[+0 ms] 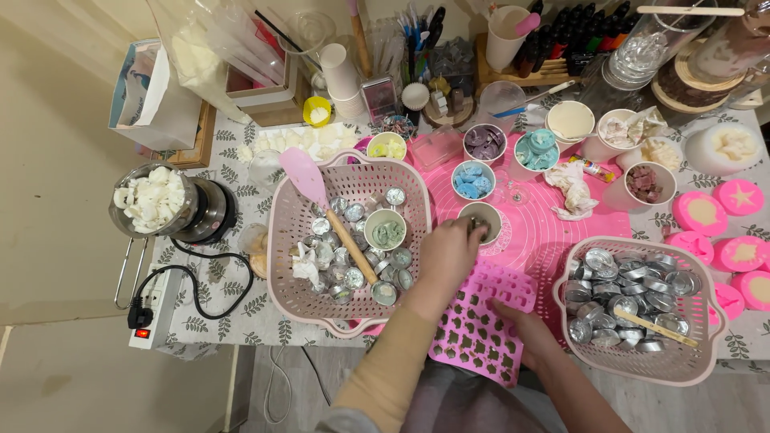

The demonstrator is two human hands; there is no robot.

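My left hand (447,255) reaches forward over the pink mat (537,232), its fingertips closed on the near rim of a small white cup (486,215). What is in the cup is hard to make out. My right hand (525,325) lies lower down and grips the right edge of a pink silicone mould (477,325) with many small cavities. The mould hangs partly over the table's front edge, between two pink baskets.
The left pink basket (282,240) holds metal tealight cups, a cup and a pink spatula (309,180). The right basket (706,321) holds more tealight cups. Bowls of coloured wax pieces (473,180) stand behind. A melting pot of white chunks (152,200) and a power strip (152,317) sit left. Round pink moulds (722,210) lie right.
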